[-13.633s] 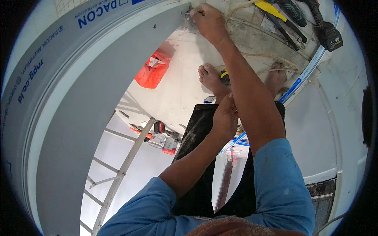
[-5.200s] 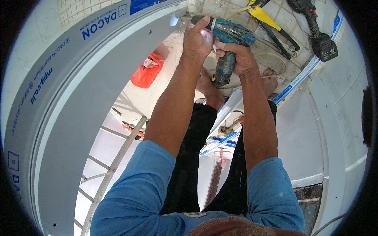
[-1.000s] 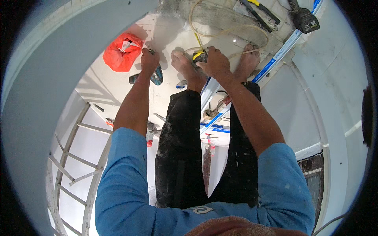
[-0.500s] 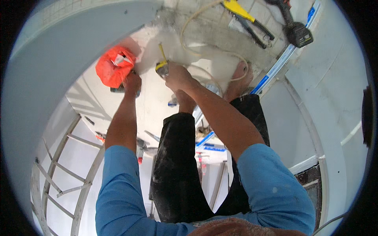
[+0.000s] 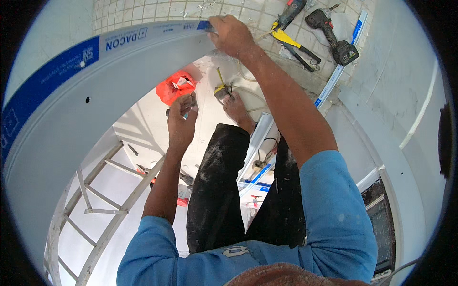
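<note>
My right hand [image 5: 234,38] is raised at the top, its fingers closed over the edge of a long white panel [image 5: 129,71]. A blue-and-white printed strip runs along that edge, and the panel curves down the left side. My left hand [image 5: 181,119] pinches a small greyish piece [image 5: 191,101], too small to name. Just beyond it lies an orange plastic bag [image 5: 172,90] with something white inside. A yellow-and-black tape measure [image 5: 222,91] rests on the floor by my foot, its blade partly out.
At the upper right lie a cordless drill [image 5: 338,40], a yellow-and-black hand tool [image 5: 293,45] and another power tool [image 5: 291,12]. Blue-and-white strips [image 5: 329,88] cross the floor on the right. A ladder [image 5: 107,214] stands at lower left. Various tools lie near my legs.
My right hand has let go of the tape measure, now on the floor, and moved up to the panel's edge. My left hand has drawn back from the orange bag. The panel's printed edge has come into view.
</note>
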Demonstrator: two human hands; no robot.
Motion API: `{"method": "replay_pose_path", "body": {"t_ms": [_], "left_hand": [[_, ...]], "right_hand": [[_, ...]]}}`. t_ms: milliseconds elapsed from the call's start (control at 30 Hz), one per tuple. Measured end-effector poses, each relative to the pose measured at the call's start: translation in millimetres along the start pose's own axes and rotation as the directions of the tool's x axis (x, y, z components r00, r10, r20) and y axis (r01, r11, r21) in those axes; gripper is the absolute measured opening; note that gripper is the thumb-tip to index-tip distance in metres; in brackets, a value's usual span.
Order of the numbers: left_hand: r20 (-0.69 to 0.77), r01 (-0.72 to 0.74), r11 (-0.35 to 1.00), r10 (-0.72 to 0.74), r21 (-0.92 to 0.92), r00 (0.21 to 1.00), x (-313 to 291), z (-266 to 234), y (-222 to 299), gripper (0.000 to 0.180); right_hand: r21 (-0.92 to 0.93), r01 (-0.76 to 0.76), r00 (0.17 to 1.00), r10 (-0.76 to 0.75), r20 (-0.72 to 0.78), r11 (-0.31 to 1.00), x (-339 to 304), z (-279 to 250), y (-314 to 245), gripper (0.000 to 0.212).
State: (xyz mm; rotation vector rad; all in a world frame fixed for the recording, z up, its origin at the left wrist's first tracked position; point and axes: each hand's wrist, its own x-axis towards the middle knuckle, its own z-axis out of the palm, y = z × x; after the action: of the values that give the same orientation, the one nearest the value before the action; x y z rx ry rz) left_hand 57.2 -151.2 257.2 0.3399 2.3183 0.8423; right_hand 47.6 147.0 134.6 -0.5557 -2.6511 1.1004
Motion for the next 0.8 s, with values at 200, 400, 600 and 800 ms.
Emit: {"method": "replay_pose_path", "body": {"t_ms": [200, 400, 600, 800], "left_hand": [[-0.177, -0.338, 0.925, 0.367, 0.172, 0.913, -34, -46, 105, 0.038], [-0.166, -0.587, 0.395, 0.899, 0.707, 0.405, -49, -99, 173, 0.073], [-0.194, -0.242, 0.257, 0.947, 0.935, 0.257, 10, -75, 181, 0.139], [-0.384, -0.052, 0.398, 0.907, 0.916, 0.17, 65, -40, 154, 0.153]], "right_hand": [[0.075, 0.063, 0.997, -0.067, 0.042, 0.995, -32, 20, -10, 0.053], [0.125, 0.015, 0.998, -0.022, 0.055, 0.992, -39, 35, -7, 0.062], [0.335, 0.071, 0.992, -0.102, 0.076, 0.939, -32, 29, 9, 0.065], [0.612, -0.04, 0.904, -0.232, 0.359, 0.79, 17, 15, 55, 0.06]]}}
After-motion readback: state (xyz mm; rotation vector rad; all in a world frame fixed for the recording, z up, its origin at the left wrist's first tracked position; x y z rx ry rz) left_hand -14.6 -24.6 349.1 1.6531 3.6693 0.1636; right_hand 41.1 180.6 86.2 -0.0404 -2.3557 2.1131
